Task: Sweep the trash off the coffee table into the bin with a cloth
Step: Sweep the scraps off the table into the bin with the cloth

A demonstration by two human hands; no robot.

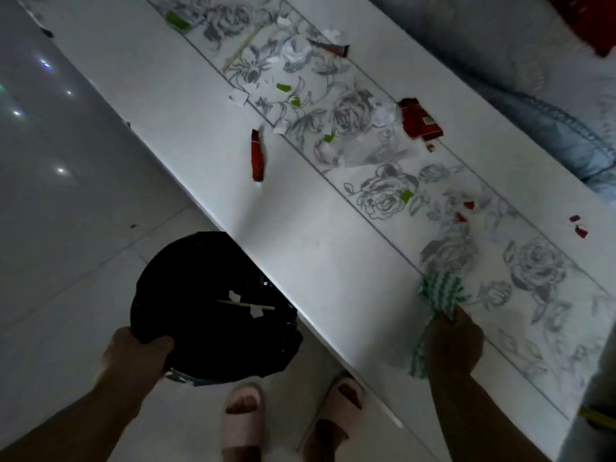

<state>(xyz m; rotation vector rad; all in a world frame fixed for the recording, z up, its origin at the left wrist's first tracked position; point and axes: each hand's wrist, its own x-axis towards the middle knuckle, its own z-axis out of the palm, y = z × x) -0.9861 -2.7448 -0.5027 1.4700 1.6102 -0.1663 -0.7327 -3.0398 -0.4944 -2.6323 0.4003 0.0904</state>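
A white coffee table (300, 228) with a grey rose pattern runs diagonally across the view. Trash lies scattered on it: a red wrapper (257, 155), a torn red packet (420, 121), green scraps (406, 196), white paper bits (239, 96), small red pieces (579, 226). A black-lined bin (213, 305) stands on the floor against the table's near edge, holding a stick and paper bits. My left hand (140, 353) grips the bin's rim. My right hand (455, 345) holds a green-and-white striped cloth (441, 291) that rests on the table.
My feet in pink slippers (243, 418) stand on the tiled floor between the bin and the table. A blue-grey sofa cover (550, 128) lies beyond the table's far edge. A red item (586, 18) sits at the top right corner.
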